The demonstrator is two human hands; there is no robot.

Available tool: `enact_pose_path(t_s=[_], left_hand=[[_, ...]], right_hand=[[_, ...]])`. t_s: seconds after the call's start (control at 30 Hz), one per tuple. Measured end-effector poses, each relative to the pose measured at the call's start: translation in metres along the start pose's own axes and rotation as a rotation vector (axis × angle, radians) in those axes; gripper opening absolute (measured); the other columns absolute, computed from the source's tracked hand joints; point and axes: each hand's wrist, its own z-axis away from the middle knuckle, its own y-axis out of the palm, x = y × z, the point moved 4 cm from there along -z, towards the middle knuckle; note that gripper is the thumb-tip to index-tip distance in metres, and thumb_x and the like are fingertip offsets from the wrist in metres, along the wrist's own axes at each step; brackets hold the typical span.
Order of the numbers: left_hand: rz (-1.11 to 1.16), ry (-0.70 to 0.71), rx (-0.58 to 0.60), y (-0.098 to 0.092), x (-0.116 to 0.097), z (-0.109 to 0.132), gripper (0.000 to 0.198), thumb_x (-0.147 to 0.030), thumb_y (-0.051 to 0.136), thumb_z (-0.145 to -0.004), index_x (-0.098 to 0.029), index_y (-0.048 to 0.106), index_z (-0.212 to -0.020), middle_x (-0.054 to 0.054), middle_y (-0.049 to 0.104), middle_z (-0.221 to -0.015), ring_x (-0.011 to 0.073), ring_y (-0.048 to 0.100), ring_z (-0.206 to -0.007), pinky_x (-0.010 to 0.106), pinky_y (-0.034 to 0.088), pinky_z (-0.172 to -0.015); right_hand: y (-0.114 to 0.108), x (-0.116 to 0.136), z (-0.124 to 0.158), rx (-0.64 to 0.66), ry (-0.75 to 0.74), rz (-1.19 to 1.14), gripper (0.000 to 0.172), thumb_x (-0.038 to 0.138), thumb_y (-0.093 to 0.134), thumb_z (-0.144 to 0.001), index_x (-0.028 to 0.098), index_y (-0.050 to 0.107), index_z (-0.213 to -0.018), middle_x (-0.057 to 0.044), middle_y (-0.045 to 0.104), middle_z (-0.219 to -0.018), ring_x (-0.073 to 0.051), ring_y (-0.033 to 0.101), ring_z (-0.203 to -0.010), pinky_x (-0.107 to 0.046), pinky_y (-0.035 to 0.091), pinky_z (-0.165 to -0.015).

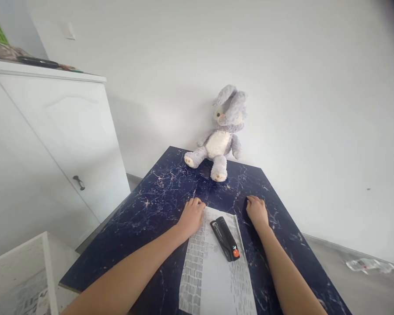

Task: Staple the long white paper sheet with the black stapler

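Note:
A sheet of paper (216,280) printed with grey patterns lies on the dark blue marbled table (144,214). On its upper part rests a black stapler (224,238) with an orange spot at its near end. My left hand (193,215) is closed, its fingers curled down on the table and touching the paper's upper left corner; I see nothing held in it. To the right of the paper, my right hand (258,211) rests closed on the tabletop, apart from paper and stapler, with nothing visible in it.
A grey plush rabbit (218,144) sits at the table's back edge against the white wall. At left stand a white cabinet (68,144) and, lower down, a white-framed box (46,271). Clear plastic (370,265) lies on the floor at right.

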Motion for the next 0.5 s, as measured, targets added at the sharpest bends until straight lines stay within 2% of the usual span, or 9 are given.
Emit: enact_pose_path(t_s=[0.2, 0.37, 0.5], left_hand=[[0.017, -0.007, -0.016, 0.0011, 0.0015, -0.0006, 0.019, -0.013, 0.053, -0.092, -0.020, 0.061, -0.108, 0.010, 0.056, -0.115, 0.0267, 0.051, -0.107, 0.043, 0.046, -0.092], [0.058, -0.002, -0.019, -0.0007, 0.0018, -0.0011, 0.020, -0.012, 0.052, -0.093, -0.019, 0.062, -0.108, 0.011, 0.056, -0.114, 0.0270, 0.051, -0.107, 0.043, 0.046, -0.091], [0.067, 0.020, -0.036, -0.0054, -0.0029, 0.0000, 0.019, -0.015, 0.052, -0.094, -0.020, 0.063, -0.108, 0.011, 0.057, -0.115, 0.0274, 0.051, -0.109, 0.044, 0.045, -0.092]], right_hand=[[0.0070, -0.0101, 0.0041, -0.029, -0.038, 0.032, 0.040, 0.010, 0.042, -0.088, 0.014, 0.080, -0.102, -0.015, 0.074, -0.108, -0.026, 0.063, -0.097, -0.036, 0.043, -0.097], [0.0088, -0.0106, 0.0067, -0.055, -0.036, 0.085, 0.041, 0.012, 0.041, -0.090, 0.011, 0.077, -0.108, -0.018, 0.072, -0.105, -0.028, 0.062, -0.096, -0.039, 0.042, -0.097], [0.0103, -0.0070, 0.0079, -0.060, -0.037, 0.124, 0.038, 0.013, 0.041, -0.090, 0.011, 0.077, -0.104, -0.019, 0.068, -0.100, -0.029, 0.059, -0.095, -0.040, 0.042, -0.094]])
